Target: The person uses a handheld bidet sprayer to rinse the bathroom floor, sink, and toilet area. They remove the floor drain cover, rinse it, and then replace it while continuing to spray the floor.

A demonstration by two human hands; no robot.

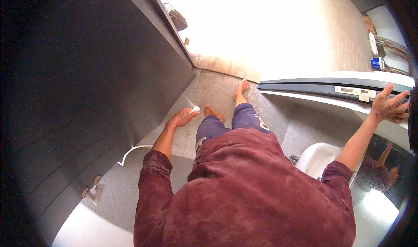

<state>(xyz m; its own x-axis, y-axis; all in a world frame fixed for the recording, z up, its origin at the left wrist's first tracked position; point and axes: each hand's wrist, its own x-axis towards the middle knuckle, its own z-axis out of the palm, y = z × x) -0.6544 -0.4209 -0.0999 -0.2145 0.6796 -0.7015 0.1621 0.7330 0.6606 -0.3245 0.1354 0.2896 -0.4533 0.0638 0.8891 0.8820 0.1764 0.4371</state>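
Observation:
My left hand [183, 117] is closed around a small white handheld sprayer [195, 110], whose head points away from me toward the dark panel and the doorway. A faint mist shows beside the head. A white hose [136, 147] curves behind my left forearm; where it joins the sprayer is hidden. At the right, my right hand [390, 105] rests with spread fingers on the door frame [305, 88], beyond its white latch plate [355, 93].
A tall dark panel [96, 73] fills the left side. Ahead lies a bright doorway with a wooden sill [222, 70]. A white washbasin [320, 157] and a mirror [383, 168] are at my right. My bare feet [213, 112] stand on the grey floor. A blue-and-white container [377, 64] sits beyond the frame.

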